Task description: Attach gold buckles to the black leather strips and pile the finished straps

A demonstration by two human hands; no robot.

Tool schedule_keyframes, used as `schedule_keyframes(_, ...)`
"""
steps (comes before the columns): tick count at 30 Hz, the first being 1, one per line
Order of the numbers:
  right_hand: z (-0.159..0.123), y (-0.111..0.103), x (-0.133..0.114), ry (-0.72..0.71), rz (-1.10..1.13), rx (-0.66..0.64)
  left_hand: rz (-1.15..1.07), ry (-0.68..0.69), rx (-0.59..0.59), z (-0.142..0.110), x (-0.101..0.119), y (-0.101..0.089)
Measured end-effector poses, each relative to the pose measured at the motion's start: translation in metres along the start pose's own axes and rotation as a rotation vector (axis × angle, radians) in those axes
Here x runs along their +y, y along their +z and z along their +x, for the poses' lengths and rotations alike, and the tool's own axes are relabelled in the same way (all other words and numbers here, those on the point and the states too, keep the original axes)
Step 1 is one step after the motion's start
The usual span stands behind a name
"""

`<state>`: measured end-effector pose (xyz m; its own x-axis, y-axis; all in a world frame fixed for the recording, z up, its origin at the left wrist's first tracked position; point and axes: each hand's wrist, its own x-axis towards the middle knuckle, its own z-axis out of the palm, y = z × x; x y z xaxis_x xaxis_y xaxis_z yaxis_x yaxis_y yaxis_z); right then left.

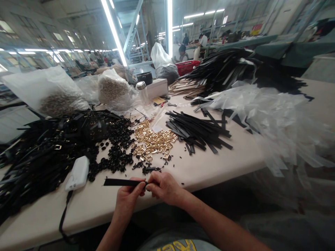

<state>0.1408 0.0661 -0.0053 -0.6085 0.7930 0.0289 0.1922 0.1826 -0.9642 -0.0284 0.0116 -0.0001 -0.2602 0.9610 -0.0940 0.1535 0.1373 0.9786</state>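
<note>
A short black strap (115, 182) lies across the fingers of my left hand (130, 193), which pinches it near its right end. My right hand (164, 186) is closed at that same end, fingertips against the left thumb. Whatever small part may sit between the fingertips is hidden. Both hands are just above the table's front edge. Beyond them is a heap of gold metal buckles (154, 141), with small black pieces (150, 169) scattered in front of it. Right of the buckles lies a pile of flat black straps (196, 129).
Finished-looking black straps with buckles (52, 146) are heaped at left, beside round black pieces (115, 153). A white power bank (78, 172) with a cable lies near the front. Plastic bags (112, 87), a glass bottle (142, 91) and clear plastic strips (277, 122) stand farther back and right.
</note>
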Motion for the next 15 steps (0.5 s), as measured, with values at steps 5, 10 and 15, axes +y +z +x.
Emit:
schedule_keyframes(5,0.001,0.004,0.004,0.028,0.14,-0.012,-0.032,-0.032,0.004,0.002,0.006,0.005)
schedule_keyframes(10,0.001,0.003,0.005,0.042,0.178,-0.004,-0.198,-0.045,-0.015,0.002,0.007,0.008)
schedule_keyframes(15,0.002,0.003,0.011,0.024,0.123,0.091,-0.4,-0.042,0.124,0.012,0.006,-0.006)
